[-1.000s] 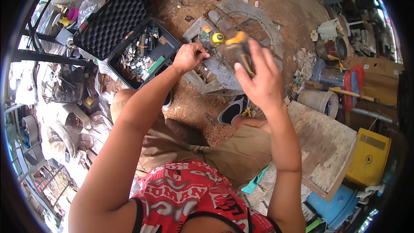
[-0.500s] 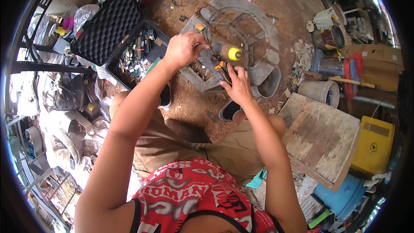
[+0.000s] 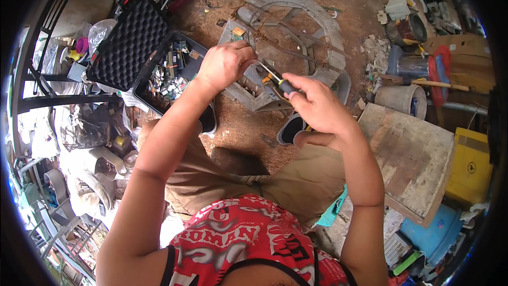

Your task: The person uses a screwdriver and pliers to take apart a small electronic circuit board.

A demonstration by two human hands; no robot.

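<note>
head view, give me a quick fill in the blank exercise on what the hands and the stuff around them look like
1. The right hand grips a screwdriver by its ____ and yellow handle.
2. The left hand is closed at the ____ end of the screwdriver.
3. The open black case lined with foam lies on the person's ____ side.
4. The yellow box sits on the person's ____ side.

Missing words: black; tip; left; right

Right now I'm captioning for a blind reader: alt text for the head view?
A seated person's right hand holds a black-and-yellow screwdriver, its tip at the closed left hand, above a grey round-holed frame on dirt ground. An open black case of small parts lies left.
</note>
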